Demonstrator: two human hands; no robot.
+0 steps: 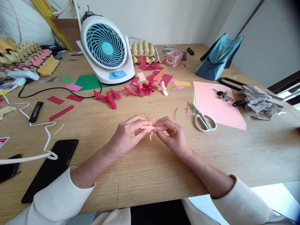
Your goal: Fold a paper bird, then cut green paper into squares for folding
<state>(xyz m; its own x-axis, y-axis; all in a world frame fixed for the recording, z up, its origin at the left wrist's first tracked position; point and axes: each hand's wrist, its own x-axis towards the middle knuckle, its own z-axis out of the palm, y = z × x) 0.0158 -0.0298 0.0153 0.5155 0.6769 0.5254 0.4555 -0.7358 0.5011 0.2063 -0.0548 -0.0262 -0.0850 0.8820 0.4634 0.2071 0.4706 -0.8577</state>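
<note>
Between my two hands, above the middle of the table, is a small pale pink folded paper piece [149, 127] with thin cut strips sticking out at top and bottom. My left hand [127, 132] pinches its left end between thumb and fingers. On the other side, my right hand [172, 134] grips the right end the same way. The fingertips partly cover the paper. Beyond the hands lies a row of red cut-paper pieces [138, 89], with a similar pale pink one [163, 88] at its right end. White-handled scissors [204, 120] lie to the right, blades slightly apart.
A white and blue fan [106, 47] stands at the back, with red paper strips [61, 113] and green paper [85, 82] around it. Pink sheets [217, 106] carry keys [223, 95] on the right. A blue bag [217, 59] stands behind. A black phone [51, 168] lies front left.
</note>
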